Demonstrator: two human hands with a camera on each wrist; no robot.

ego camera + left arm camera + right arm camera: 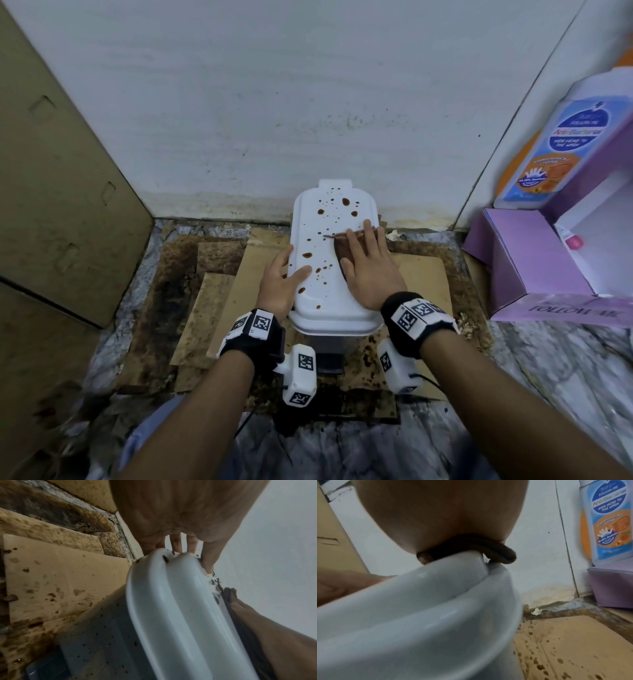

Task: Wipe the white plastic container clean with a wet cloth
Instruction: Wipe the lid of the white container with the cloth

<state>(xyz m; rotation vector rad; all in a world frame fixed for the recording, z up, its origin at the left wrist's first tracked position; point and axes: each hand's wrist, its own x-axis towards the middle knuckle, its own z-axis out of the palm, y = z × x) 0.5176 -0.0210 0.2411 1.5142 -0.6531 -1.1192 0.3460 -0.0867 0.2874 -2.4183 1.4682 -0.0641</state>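
The white plastic container (pixel 329 260), spattered brown, stands on stained cardboard (pixel 421 274). The right hand (pixel 368 270), fingers flat, presses a brown cloth (pixel 342 250) at its 3 o'clock edge; the left hand (pixel 279 282), fingers straight, steadies its 9 o'clock edge.

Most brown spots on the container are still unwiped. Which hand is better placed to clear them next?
Right. The right hand lies flat on the cloth, already on the container beside the spots. The left hand has no cloth and steadies the left edge.
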